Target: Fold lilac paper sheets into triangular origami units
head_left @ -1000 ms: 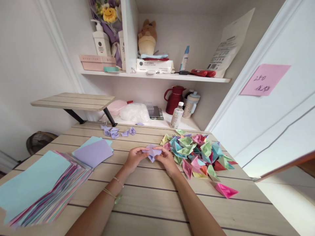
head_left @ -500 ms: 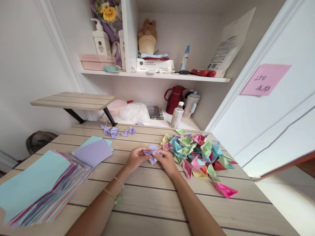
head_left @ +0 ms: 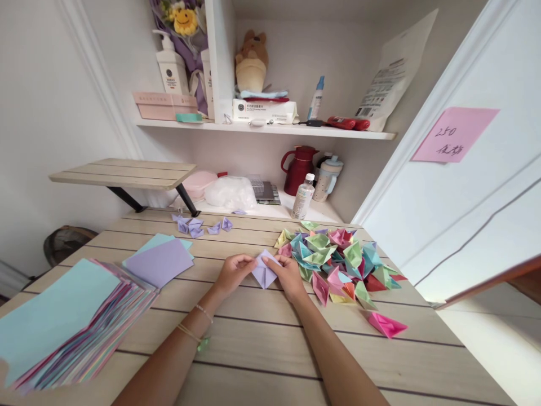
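Observation:
A folded piece of purple origami paper (head_left: 264, 274), now a flat diamond with a crease down its lower half, is held just over the middle of the table. My left hand (head_left: 235, 272) pinches its left corner. From the right, my right hand (head_left: 289, 275) grips it, the thumb lying across its face and the fingers behind, partly hidden. Close by on the right is a heap of colourful folded paper boats (head_left: 333, 256). Beyond my left hand, several small purple paper boats (head_left: 195, 226) stand near the back of the table.
A fanned stack of coloured paper (head_left: 63, 316) covers the left side, with loose purple sheets (head_left: 160, 262) beside it. One pink boat (head_left: 386, 325) lies apart at the right. A small raised stand (head_left: 124, 173), a bottle (head_left: 303, 197) and a red jug (head_left: 299, 169) are at the back.
The purple paper has gone from a winged, partly opened shape to a flattened diamond. My right thumb has moved onto its face; both hands stay in nearly the same place.

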`<act>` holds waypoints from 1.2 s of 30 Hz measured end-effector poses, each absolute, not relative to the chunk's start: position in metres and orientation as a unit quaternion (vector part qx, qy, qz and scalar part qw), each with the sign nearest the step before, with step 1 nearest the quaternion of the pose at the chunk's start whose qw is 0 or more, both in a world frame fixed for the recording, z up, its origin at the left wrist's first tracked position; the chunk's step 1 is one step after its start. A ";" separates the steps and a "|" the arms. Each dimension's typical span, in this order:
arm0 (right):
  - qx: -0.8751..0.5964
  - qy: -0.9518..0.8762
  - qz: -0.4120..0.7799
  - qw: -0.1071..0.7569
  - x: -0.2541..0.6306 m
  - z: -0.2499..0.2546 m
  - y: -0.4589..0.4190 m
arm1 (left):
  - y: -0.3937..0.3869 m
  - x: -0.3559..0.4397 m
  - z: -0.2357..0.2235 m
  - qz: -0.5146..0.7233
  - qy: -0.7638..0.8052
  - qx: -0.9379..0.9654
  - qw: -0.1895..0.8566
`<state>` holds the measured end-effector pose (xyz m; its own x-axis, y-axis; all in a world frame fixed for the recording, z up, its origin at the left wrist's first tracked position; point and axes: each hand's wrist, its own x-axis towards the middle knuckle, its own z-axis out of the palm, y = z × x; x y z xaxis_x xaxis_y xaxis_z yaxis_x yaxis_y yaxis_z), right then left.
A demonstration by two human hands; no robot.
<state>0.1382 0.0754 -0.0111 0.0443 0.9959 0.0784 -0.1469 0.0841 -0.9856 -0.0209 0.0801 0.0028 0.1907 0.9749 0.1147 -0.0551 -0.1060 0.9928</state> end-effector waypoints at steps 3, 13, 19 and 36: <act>-0.448 -0.466 0.513 0.565 0.138 -0.012 0.075 | 0.081 -0.020 -0.001 0.496 0.408 0.539 0.544; -0.441 -0.551 0.467 0.532 0.139 -0.011 0.074 | 0.086 -0.025 -0.007 0.504 0.462 0.573 0.451; -0.454 -0.574 0.427 0.531 0.139 -0.012 0.075 | 0.085 -0.022 -0.004 0.522 0.436 0.565 0.467; -0.421 -0.416 0.529 0.609 0.137 -0.016 0.078 | 0.084 -0.019 -0.004 0.510 0.450 0.542 0.494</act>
